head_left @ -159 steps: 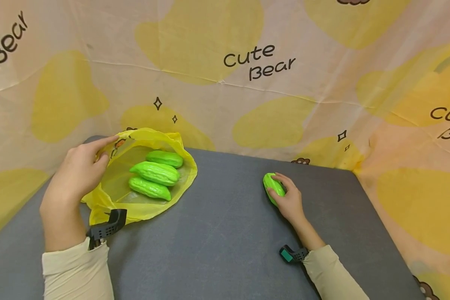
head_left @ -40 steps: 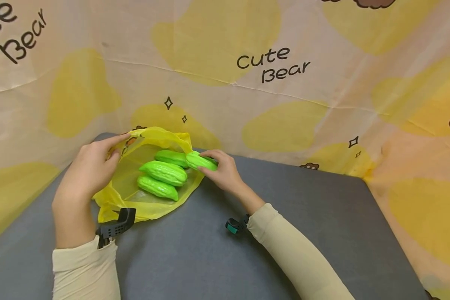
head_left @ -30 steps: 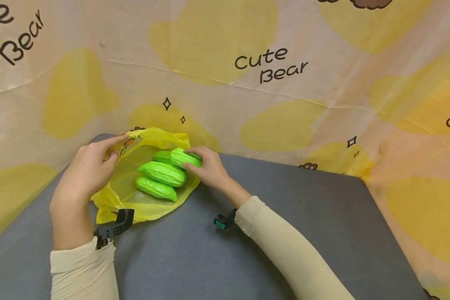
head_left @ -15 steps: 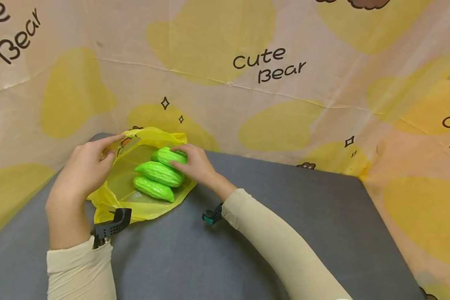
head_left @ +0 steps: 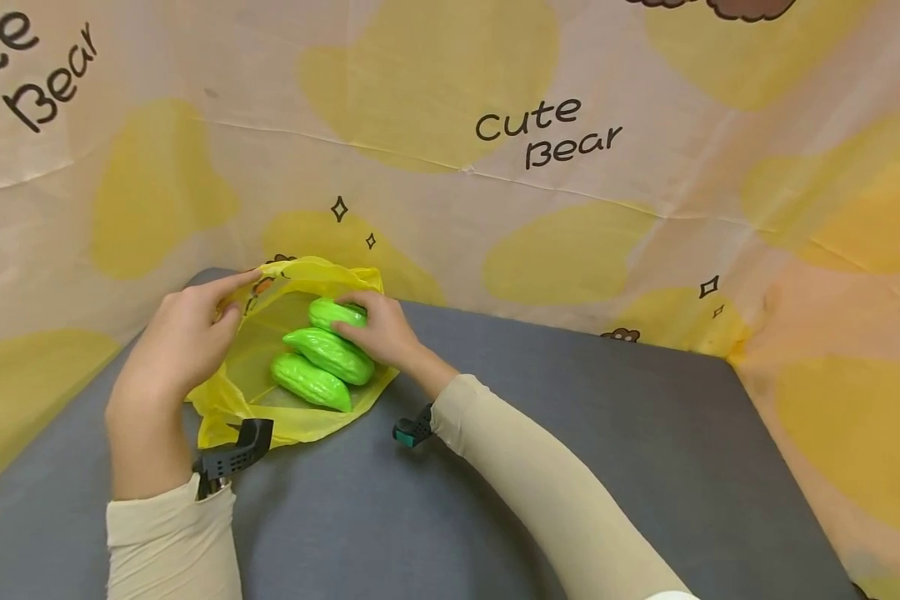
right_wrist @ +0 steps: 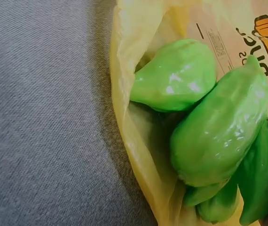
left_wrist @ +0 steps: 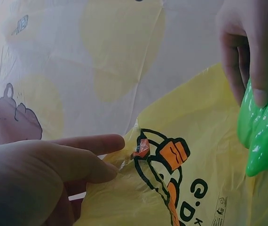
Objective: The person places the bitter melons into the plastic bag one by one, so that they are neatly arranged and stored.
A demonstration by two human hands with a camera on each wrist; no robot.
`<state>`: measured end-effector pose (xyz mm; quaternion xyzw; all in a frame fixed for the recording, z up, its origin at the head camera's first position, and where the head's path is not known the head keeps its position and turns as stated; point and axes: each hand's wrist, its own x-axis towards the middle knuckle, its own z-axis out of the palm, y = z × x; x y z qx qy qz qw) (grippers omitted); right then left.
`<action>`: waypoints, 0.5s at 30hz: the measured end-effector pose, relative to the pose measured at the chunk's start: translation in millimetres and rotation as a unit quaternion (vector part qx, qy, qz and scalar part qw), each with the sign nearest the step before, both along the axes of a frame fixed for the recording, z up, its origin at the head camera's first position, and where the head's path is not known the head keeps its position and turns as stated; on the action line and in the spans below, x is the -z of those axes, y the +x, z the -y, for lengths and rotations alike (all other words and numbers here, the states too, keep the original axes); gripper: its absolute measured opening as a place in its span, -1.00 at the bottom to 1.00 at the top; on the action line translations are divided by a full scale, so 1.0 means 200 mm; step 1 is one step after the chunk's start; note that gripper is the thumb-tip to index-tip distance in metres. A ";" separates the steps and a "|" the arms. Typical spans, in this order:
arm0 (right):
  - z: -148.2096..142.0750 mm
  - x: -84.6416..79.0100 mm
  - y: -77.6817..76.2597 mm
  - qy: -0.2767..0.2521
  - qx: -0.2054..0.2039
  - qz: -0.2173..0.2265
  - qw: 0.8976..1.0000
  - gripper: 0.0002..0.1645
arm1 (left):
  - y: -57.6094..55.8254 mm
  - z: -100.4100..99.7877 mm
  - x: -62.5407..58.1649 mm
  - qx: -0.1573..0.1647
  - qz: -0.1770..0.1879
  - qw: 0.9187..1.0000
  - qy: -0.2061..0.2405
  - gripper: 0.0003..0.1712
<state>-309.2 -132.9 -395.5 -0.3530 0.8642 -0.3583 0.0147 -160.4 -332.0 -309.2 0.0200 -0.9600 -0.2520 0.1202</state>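
A yellow plastic bag (head_left: 292, 429) lies on its side, its mouth toward me. My left hand (head_left: 183, 342) pinches the bag's upper left rim between thumb and fingers; the left wrist view shows the thumb (left_wrist: 94, 167) on the printed plastic. Inside the mouth, my right hand (head_left: 382, 329) holds a bright green bitter melon (head_left: 324, 314) by its right part, thumb on the near side. Two other bitter melons lie just nearer, a middle one (head_left: 333, 354) and a front one (head_left: 311, 383). The right wrist view shows several, overlapping, with another melon (right_wrist: 218, 127) large in the middle.
The bag rests on a grey table (head_left: 570, 467). Behind and beside it hangs a printed cloth backdrop (head_left: 420, 217), close to the bag's far side. A black wrist mount (head_left: 236, 450) on the left arm sits near the bag's front rim.
My right hand has carried the bitter melon from the table at right leftward into the bag. The two nearer melons have shifted slightly toward me. The left hand keeps its hold on the rim.
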 end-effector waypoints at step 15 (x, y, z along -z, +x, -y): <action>0.03 -0.01 -0.01 0.004 0.006 0.013 1.000 -0.50 | -0.01 -0.02 0.00 0.011 0.006 1.000 0.005 -0.38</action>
